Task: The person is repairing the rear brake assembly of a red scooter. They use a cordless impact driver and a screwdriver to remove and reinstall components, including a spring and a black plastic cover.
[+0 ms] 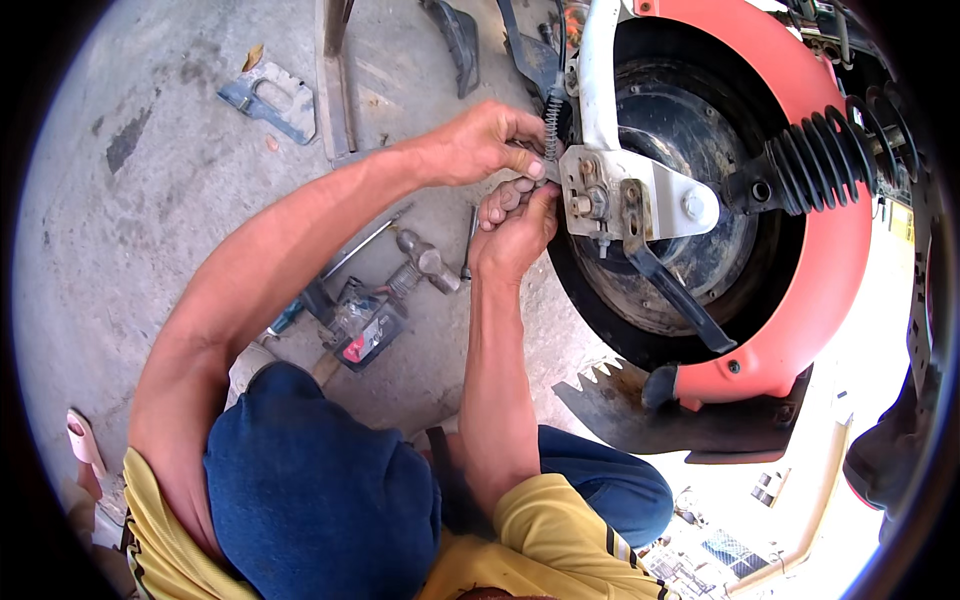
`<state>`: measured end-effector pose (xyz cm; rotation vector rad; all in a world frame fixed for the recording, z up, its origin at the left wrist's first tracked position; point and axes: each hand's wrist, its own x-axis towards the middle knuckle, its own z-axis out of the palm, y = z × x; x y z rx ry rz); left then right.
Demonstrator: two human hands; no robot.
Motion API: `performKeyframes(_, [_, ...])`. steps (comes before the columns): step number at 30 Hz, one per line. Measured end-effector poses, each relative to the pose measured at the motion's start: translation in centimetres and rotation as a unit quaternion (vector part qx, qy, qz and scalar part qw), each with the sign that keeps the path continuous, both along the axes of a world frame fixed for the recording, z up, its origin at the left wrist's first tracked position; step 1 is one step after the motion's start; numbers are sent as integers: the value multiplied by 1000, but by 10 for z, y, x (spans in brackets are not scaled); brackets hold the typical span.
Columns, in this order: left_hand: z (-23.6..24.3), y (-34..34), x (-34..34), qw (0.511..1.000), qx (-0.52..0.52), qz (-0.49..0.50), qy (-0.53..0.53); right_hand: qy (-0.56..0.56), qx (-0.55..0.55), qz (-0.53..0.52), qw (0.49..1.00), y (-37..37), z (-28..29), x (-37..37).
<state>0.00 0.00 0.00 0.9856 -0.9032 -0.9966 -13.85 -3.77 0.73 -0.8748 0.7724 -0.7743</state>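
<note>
At the wheel hub, my left hand [478,145] closes its thumb and fingers round the lower end of a brake cable with a coil spring [552,125]. Just below it, my right hand [515,235] is curled in a pinch, fingertips close to the left thumb. Whatever the right fingers hold is hidden. Both hands are at the left edge of a silver metal bracket [655,195], which carries bolts and nuts. Behind the bracket is a black wheel [690,270] under a red fender [840,270]. A black lever [685,300] slants down from the bracket.
A hammer [428,260] lies on the concrete floor beside a clear-and-black case [365,325] and slim metal tools. A flat grey metal piece [272,100] is farther left. On the right, a black shock-absorber spring [815,160] meets the bracket. A dark mudflap [680,410] hangs below the wheel.
</note>
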Motion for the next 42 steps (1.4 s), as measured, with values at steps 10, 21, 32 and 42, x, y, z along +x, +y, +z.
performKeyframes(10, [9, 2, -3, 1000, 28, 3, 7, 23, -52, -28, 998, 11, 19, 1])
performKeyframes(21, [2, 4, 2, 1000, 20, -4, 7, -113, 158, 102, 976, -9, -1, -13])
performKeyframes(32, [-5, -1, 1, 999, -26, 1, 31, 96, -175, -18, 980, 7, 2, 0])
performKeyframes(42, [-4, 1, 1, 999, -2, -3, 38, -6, 121, 91, 989, -13, 11, -23])
